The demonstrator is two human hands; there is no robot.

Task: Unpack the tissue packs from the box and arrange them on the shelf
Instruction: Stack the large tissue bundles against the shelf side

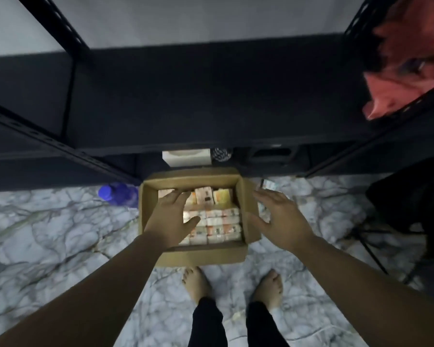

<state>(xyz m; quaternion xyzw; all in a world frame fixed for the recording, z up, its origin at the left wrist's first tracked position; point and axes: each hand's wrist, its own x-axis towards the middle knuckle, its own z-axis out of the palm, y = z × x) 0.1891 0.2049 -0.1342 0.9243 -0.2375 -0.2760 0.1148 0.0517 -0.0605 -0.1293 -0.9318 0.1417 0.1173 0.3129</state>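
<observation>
Barely started: box (194, 256) full of packs (214, 222), shelf (211, 96) bare. Left hand (172, 219) and right hand (277, 217) reach down, fingers spread, gripping nothing.

I see a matt brown cardboard box (203, 256) holding tissue packs (218, 221) in glossy plastic wrap. The shelf (211, 96) looks like matt black metal. The floor (48, 234) is smooth, marble-patterned, and a translucent blue plastic bottle (119, 194) lies on it.
</observation>
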